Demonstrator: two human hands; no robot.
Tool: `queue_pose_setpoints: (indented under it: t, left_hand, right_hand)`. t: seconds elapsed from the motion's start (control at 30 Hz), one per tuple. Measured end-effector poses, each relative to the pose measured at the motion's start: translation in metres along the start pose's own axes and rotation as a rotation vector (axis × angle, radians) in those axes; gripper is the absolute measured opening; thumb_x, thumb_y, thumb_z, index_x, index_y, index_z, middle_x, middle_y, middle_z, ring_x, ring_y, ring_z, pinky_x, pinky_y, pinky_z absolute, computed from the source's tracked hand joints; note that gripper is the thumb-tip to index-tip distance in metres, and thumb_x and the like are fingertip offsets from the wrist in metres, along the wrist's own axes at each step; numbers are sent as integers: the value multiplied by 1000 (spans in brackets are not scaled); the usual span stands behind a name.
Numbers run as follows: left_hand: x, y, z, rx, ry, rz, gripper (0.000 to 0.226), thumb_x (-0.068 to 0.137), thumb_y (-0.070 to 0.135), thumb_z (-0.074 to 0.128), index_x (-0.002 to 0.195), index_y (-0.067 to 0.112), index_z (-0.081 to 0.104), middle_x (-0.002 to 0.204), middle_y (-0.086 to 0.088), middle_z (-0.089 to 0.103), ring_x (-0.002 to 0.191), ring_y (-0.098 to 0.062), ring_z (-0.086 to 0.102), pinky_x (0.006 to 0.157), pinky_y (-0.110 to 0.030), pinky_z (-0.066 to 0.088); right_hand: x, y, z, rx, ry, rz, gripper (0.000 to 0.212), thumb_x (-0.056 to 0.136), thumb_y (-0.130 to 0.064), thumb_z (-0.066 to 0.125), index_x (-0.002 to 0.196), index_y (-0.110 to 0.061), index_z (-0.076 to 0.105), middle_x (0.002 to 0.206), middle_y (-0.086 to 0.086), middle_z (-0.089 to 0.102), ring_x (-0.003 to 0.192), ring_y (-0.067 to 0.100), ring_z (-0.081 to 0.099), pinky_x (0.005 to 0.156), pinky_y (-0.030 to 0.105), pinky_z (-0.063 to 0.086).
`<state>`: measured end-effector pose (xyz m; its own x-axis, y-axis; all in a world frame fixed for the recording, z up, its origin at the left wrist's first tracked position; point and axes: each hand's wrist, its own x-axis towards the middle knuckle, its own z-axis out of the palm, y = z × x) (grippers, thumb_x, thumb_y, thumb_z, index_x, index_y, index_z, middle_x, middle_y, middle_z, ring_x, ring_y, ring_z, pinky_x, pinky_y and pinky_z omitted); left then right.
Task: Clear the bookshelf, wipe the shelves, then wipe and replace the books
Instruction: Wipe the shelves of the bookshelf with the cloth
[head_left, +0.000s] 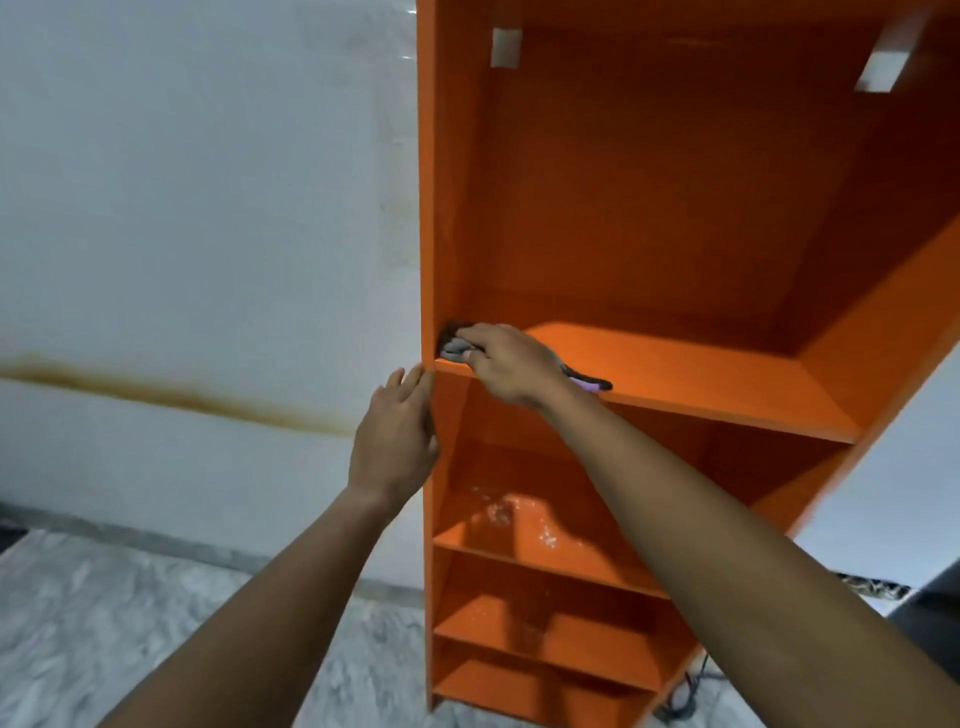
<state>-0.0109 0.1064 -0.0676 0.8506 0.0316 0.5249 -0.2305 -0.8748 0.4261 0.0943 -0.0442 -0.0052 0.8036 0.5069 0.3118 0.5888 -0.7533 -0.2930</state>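
Note:
An orange bookshelf (649, 208) stands against a white wall, with no books on any shelf in view. My right hand (511, 364) presses a grey and purple cloth (454, 349) onto the left end of the upper shelf board (701, 374), fingers curled over it. The cloth's tail (589, 383) sticks out behind my wrist. My left hand (397, 441) rests flat with straight fingers against the outer left side panel (427, 208), just below that shelf's level.
Several lower shelves (545, 551) are bare; one shows wet or shiny spots. Two pale brackets (505, 48) sit at the top of the back panel. A white wall with a brown stain line (182, 397) is at left, over a marble floor (130, 623). Dark cables (685, 691) lie at bottom right.

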Motion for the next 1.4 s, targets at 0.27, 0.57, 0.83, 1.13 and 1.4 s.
queue_pose_setpoints:
  t: [0.27, 0.57, 0.83, 1.13, 1.4]
  left_hand:
    - [-10, 22, 31, 115, -133, -157, 76, 91, 21, 54, 159, 19, 20, 164, -16, 20, 147, -42, 24, 114, -60, 33]
    - [-68, 59, 128, 96, -555, -107, 68, 101, 35, 49, 160, 22, 20, 168, -9, 18, 156, -33, 8, 123, -54, 15]
    - [-49, 50, 269, 130, -644, -17, 57, 103, 39, 44, 155, 17, 34, 163, -9, 31, 153, -34, 19, 122, -55, 21]
    - [-32, -21, 327, 185, -423, 101, 57, 100, 43, 30, 144, 14, 51, 148, -10, 54, 144, -36, 37, 117, -64, 18]
    - [-44, -37, 337, 89, -357, 97, 56, 106, 42, 28, 148, 11, 47, 149, -15, 52, 144, -39, 37, 118, -60, 13]
  right_hand:
    - [-88, 5, 46, -405, 274, -198, 40, 87, -17, 47, 119, -29, 68, 139, -9, 58, 107, 25, 52, 76, 40, 39]
    - [-214, 147, 125, 96, 292, 720, 42, 92, -20, 37, 114, -38, 68, 124, -7, 68, 116, 28, 58, 94, 37, 42]
    - [-250, 287, 175, -140, 337, 833, 46, 81, -26, 33, 90, -1, 70, 112, 25, 66, 103, 47, 62, 88, 54, 50]
    - [-238, 339, 221, -451, -1, 844, 72, 90, -62, 22, 132, -20, 63, 131, 18, 59, 122, 38, 53, 99, 48, 40]
    - [-173, 345, 230, -546, 30, 508, 48, 92, -26, 41, 126, 1, 60, 118, 26, 62, 109, 49, 60, 88, 58, 52]
